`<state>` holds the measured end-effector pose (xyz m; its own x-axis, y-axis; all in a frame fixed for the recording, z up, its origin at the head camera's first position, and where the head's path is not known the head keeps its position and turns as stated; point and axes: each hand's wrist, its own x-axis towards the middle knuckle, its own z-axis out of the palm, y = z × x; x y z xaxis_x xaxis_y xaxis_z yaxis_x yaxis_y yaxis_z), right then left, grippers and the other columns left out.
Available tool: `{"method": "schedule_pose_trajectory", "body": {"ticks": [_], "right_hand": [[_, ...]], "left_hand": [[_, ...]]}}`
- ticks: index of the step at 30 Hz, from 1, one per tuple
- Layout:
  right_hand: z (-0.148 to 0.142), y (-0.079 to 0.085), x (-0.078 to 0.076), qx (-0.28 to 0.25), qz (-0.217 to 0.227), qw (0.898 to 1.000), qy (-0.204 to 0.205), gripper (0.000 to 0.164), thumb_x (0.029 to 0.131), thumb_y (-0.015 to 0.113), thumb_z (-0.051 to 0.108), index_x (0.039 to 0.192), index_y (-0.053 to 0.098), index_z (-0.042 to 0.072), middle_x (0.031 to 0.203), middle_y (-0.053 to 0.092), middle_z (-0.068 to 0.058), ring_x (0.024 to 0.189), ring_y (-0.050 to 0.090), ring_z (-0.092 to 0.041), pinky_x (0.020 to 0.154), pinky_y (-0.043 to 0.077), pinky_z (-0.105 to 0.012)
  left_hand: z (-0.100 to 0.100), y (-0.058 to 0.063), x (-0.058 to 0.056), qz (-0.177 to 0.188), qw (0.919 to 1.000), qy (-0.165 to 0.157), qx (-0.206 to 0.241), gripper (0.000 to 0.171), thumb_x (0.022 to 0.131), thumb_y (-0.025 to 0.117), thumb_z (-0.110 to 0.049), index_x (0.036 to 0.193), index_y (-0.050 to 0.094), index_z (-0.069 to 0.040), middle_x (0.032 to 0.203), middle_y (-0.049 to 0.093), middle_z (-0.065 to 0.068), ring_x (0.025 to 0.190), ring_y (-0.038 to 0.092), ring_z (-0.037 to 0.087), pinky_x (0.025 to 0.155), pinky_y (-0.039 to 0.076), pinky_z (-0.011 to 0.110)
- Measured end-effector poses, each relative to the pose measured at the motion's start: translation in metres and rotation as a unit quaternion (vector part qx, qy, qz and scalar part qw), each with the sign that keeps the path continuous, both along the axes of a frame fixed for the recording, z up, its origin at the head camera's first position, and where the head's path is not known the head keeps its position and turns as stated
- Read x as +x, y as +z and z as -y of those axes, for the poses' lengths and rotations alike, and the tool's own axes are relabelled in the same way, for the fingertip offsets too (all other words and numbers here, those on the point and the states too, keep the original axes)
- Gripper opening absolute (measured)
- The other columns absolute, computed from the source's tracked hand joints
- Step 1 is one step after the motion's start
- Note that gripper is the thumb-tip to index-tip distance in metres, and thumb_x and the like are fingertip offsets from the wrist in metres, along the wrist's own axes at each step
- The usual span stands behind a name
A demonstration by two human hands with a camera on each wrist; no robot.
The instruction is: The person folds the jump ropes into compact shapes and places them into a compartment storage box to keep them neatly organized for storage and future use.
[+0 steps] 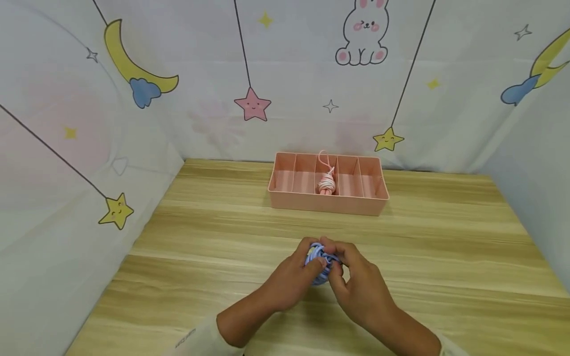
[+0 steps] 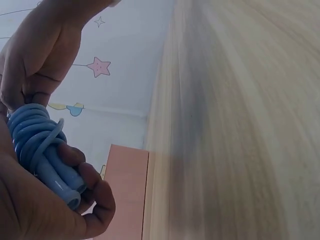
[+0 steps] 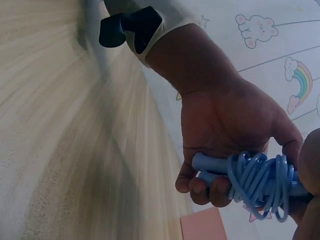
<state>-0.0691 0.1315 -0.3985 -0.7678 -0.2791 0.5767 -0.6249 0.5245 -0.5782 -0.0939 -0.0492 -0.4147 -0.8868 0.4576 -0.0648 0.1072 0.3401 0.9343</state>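
Note:
A blue jump rope (image 1: 318, 277) is held just above the table, its cord wound round its two handles (image 2: 56, 182). My left hand (image 1: 289, 279) grips the bundle, with fingers curled round the handles in the left wrist view. My right hand (image 1: 362, 284) pinches the wound cord (image 3: 260, 177) with thumb and fingers from the other side. In the right wrist view only part of the right hand (image 3: 311, 165) shows at the edge. What exactly its fingertips hold is partly hidden.
A pink box (image 1: 327, 203) with several compartments stands at the table's back, beyond the hands. In its middle compartment lies a pink and white wound jump rope (image 1: 327, 183), a loop of cord rising above it. Printed cloth walls (image 1: 303, 64) enclose the wood-grain table (image 1: 213, 222).

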Motion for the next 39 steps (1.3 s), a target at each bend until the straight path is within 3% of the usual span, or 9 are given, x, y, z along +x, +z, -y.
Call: {"method": "schedule_pose_trajectory", "body": {"ticks": [6,11,14,17,20,26,29,33,39], "right_hand": [[0.002,-0.007,-0.001,-0.040,-0.063,0.997,0.029,0.038,0.102,0.047,-0.004,0.137,0.033,-0.011,0.141,0.056,-0.025,0.116,0.065,-0.034,0.087,0.052,-0.019],[0.005,-0.012,-0.002,-0.024,-0.123,0.992,0.017,0.042,0.110,0.035,0.016,0.142,0.030,-0.011,0.141,0.057,-0.021,0.092,0.070,-0.021,0.072,0.051,-0.015],[0.004,-0.013,-0.004,-0.034,-0.140,0.989,0.033,0.044,0.110,0.036,0.015,0.142,0.028,-0.013,0.141,0.057,-0.020,0.097,0.070,-0.018,0.073,0.051,-0.016],[0.001,-0.012,-0.005,-0.075,-0.101,0.988,0.089,0.045,0.110,0.040,0.009,0.143,0.022,-0.015,0.145,0.052,-0.022,0.124,0.061,-0.022,0.091,0.050,-0.020],[-0.005,-0.006,-0.004,-0.102,-0.030,0.986,0.125,0.047,0.105,0.048,-0.005,0.144,0.023,-0.013,0.148,0.049,-0.023,0.131,0.056,-0.020,0.095,0.048,-0.020],[-0.011,0.007,0.000,-0.105,0.098,0.989,0.031,0.031,0.096,0.067,-0.004,0.126,0.063,0.003,0.130,0.068,-0.008,0.112,0.067,-0.017,0.082,0.055,-0.021],[-0.011,0.010,0.000,-0.122,0.109,0.986,-0.002,0.023,0.092,0.074,0.000,0.112,0.076,0.010,0.119,0.073,-0.002,0.101,0.071,-0.013,0.079,0.056,-0.023],[-0.011,0.013,0.000,-0.117,0.092,0.989,-0.015,0.021,0.089,0.076,-0.002,0.105,0.078,0.011,0.111,0.071,0.003,0.099,0.068,-0.012,0.082,0.055,-0.023],[-0.007,0.012,0.003,-0.148,0.124,0.981,-0.023,0.014,0.096,0.069,-0.001,0.105,0.073,0.008,0.104,0.071,0.001,0.095,0.070,-0.011,0.080,0.056,-0.022]], "left_hand": [[-0.002,0.002,0.000,0.012,0.9998,0.002,0.013,0.041,0.108,0.036,-0.050,0.140,0.046,-0.026,0.110,0.061,-0.001,0.093,0.059,0.016,0.076,0.050,0.036],[-0.006,0.001,-0.001,0.003,0.9995,0.001,0.030,0.056,0.104,0.037,-0.064,0.140,0.052,-0.024,0.111,0.063,-0.005,0.097,0.060,0.012,0.082,0.050,0.034],[-0.006,0.002,-0.001,0.015,0.9991,0.014,0.038,0.052,0.105,0.040,-0.061,0.136,0.057,-0.023,0.108,0.064,-0.004,0.096,0.060,0.014,0.081,0.050,0.036],[-0.005,0.005,0.001,0.019,0.9985,0.027,0.043,0.044,0.107,0.042,-0.053,0.130,0.060,-0.020,0.103,0.064,-0.001,0.093,0.060,0.016,0.078,0.050,0.038],[-0.004,0.008,0.001,0.006,0.9984,0.036,0.044,0.040,0.107,0.043,-0.049,0.122,0.062,-0.018,0.099,0.064,0.000,0.090,0.059,0.016,0.076,0.050,0.036],[-0.003,0.004,0.000,-0.015,0.9973,0.063,0.034,0.039,0.106,0.045,-0.052,0.122,0.062,-0.021,0.099,0.064,-0.002,0.089,0.060,0.017,0.076,0.050,0.037],[-0.003,0.003,0.000,-0.024,0.9967,0.073,0.027,0.039,0.106,0.045,-0.053,0.123,0.062,-0.022,0.099,0.065,-0.003,0.089,0.060,0.017,0.076,0.050,0.038],[-0.004,0.002,0.000,-0.026,0.9964,0.077,0.024,0.037,0.106,0.046,-0.054,0.121,0.062,-0.025,0.098,0.065,-0.004,0.087,0.060,0.016,0.074,0.051,0.037],[-0.006,0.003,0.000,-0.015,0.9970,0.067,0.034,0.039,0.105,0.044,-0.057,0.118,0.061,-0.024,0.097,0.064,-0.004,0.088,0.060,0.015,0.075,0.050,0.036]]}}
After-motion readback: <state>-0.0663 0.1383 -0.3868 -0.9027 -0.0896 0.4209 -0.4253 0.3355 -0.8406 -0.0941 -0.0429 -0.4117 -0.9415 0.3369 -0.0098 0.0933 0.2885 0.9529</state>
